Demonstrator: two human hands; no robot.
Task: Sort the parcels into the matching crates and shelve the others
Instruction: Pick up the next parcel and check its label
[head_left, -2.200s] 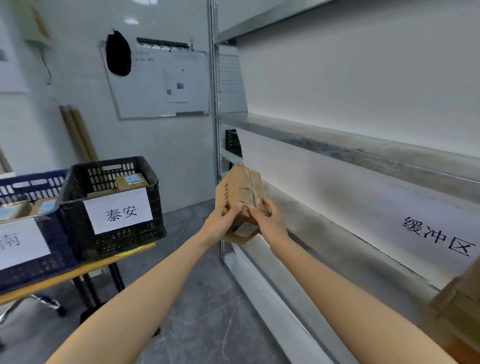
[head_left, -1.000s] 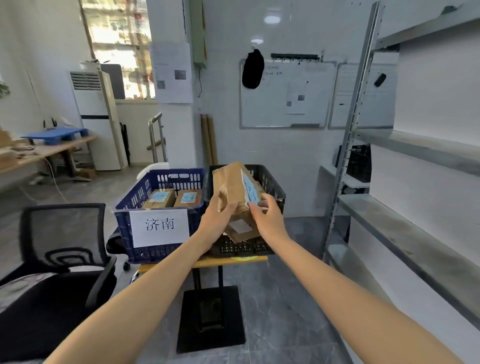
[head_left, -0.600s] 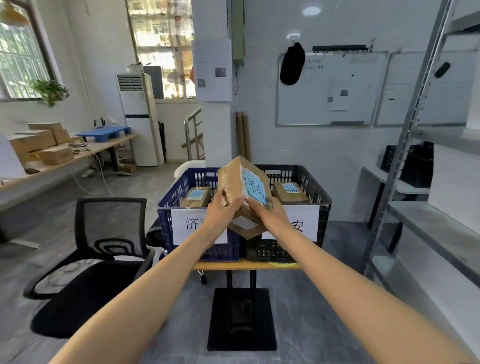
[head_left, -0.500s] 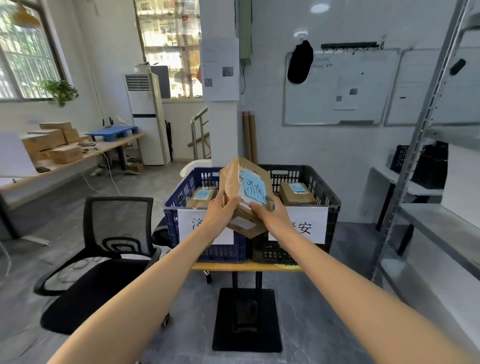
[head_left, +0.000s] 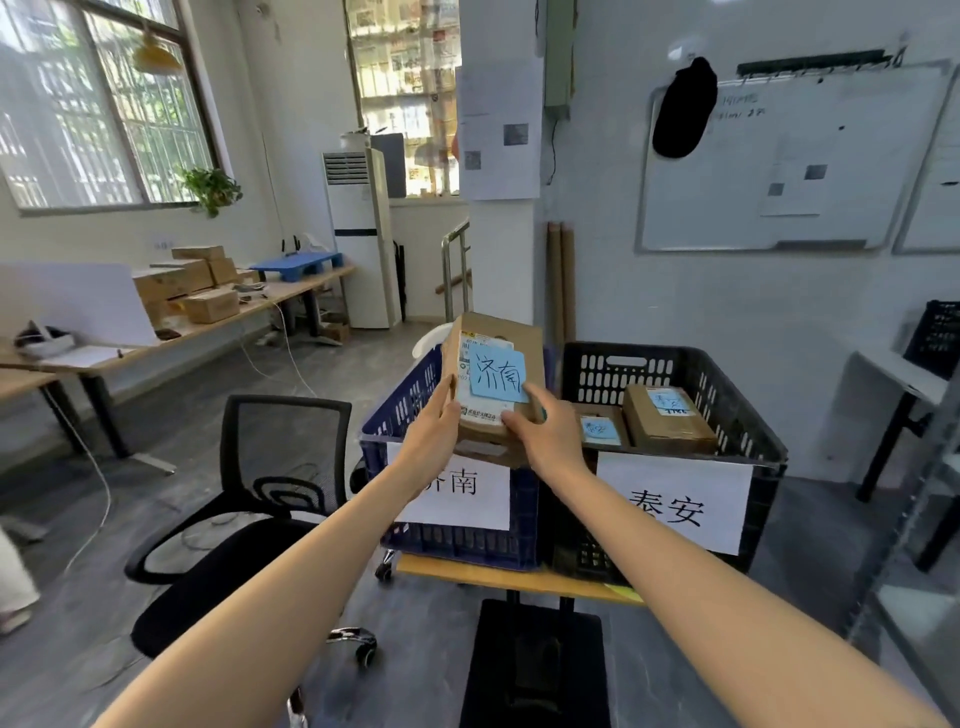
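Bright office-type room, barred windows on the left, big whiteboard (head_left: 789, 171) on the right wall. Black office chair (head_left: 223, 582) sits lower left, just beside a small desk (head_left: 519, 579) carrying two crates side by side. One is a blue crate (head_left: 467, 545) whose paper sign is partly hidden, so only 南 shows clearly. The other is a black crate (head_left: 675, 358) signed 泰安, with two brown boxes (head_left: 667, 426) inside.

The parcel (head_left: 493, 431) is up in the air over the front of the blue crate, nearly upright, label side facing the camera. Left grip (head_left: 431, 441) is clasped on its left edge. Right grip (head_left: 550, 441) has hold of the lower right corner, thumb on the front. Little blue sticky note (head_left: 498, 374) on the parcel reads 济南.
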